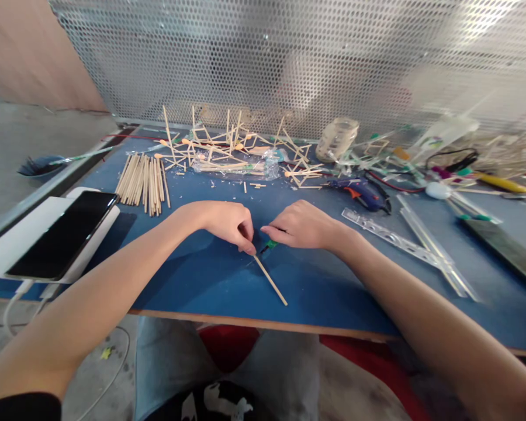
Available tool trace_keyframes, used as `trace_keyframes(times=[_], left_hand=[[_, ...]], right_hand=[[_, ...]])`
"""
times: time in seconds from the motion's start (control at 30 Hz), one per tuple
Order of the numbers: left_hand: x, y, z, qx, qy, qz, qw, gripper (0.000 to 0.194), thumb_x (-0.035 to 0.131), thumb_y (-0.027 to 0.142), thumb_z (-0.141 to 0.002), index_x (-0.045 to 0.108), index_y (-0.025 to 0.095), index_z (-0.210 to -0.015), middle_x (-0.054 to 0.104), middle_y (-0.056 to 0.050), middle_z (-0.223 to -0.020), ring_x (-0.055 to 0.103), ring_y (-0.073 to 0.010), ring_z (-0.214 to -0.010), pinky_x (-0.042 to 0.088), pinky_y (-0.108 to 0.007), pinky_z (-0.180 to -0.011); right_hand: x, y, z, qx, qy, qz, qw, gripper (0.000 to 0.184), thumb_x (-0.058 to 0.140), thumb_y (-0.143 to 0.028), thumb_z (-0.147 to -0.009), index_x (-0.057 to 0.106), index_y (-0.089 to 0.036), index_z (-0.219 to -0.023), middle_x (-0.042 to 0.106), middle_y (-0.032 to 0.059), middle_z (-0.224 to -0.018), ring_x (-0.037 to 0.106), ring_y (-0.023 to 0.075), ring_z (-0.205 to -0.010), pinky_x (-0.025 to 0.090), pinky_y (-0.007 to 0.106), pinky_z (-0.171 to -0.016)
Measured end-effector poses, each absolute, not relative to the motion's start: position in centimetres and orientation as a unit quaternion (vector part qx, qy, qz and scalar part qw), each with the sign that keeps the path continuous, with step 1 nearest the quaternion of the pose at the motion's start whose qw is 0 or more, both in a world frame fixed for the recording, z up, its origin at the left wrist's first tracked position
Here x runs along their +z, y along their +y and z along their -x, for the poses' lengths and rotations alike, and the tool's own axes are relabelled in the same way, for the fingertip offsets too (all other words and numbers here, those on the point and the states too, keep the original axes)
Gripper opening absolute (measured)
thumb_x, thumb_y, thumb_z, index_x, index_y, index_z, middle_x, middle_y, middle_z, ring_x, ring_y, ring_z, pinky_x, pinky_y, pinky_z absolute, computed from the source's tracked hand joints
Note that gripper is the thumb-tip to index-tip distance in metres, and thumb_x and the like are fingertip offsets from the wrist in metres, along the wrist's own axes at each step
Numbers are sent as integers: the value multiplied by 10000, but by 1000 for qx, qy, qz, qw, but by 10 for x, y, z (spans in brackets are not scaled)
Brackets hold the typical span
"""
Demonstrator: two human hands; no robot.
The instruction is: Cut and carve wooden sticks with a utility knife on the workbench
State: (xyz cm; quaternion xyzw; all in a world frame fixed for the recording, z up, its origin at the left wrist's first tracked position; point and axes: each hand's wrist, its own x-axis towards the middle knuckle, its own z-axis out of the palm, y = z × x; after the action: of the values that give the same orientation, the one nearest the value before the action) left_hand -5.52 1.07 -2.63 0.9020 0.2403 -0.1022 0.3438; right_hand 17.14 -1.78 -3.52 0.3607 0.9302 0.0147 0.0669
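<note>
My left hand (233, 224) pinches one end of a thin wooden stick (270, 280) between thumb and fingers. The stick slants down and right, its other end near the table's front edge. Wrapped by its curled fingers, my right hand (303, 225) holds a small green-handled tool with a dark tip (270, 245). That dark tip points at the stick's gripped end, just beside my left fingertips. Most of the tool is hidden in the palm, so its kind cannot be made out.
Loose sticks (144, 182) lie back left, beside a phone (65, 231) on a white box. Behind are stick frames (219, 146) and a glass jar (337, 139). A purple glue gun (363, 193), a clear ruler (390, 237) and clear strips (433, 245) lie right. A perforated metal screen (254, 58) bounds the back.
</note>
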Motion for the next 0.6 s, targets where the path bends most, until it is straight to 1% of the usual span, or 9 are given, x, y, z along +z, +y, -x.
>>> trace_keyframes(times=[0.17,0.33,0.6], left_hand=[[-24,8,54,-107,241,-909,323,321,661,522,-848,780,238,-760,750,17,-726,625,-101,-625,404,-222,-602],[-21,5,53,-108,252,-915,296,306,665,514,-840,771,246,-738,740,28,-701,605,-94,-596,394,-225,-581],[-21,6,53,-114,251,-913,302,317,661,519,-844,775,239,-748,747,15,-717,608,-101,-614,388,-235,-602]], right_hand=[[-35,-15,-176,21,929,-366,56,641,291,-492,-1052,752,-172,-743,750,121,-763,597,164,-650,173,328,-600],[-35,-17,-175,25,930,-362,64,656,265,-487,-1058,755,-177,-752,750,117,-762,602,169,-649,168,334,-600],[-33,-17,-175,34,928,-366,65,666,269,-493,-1059,744,-172,-720,745,118,-746,601,166,-648,180,335,-603]])
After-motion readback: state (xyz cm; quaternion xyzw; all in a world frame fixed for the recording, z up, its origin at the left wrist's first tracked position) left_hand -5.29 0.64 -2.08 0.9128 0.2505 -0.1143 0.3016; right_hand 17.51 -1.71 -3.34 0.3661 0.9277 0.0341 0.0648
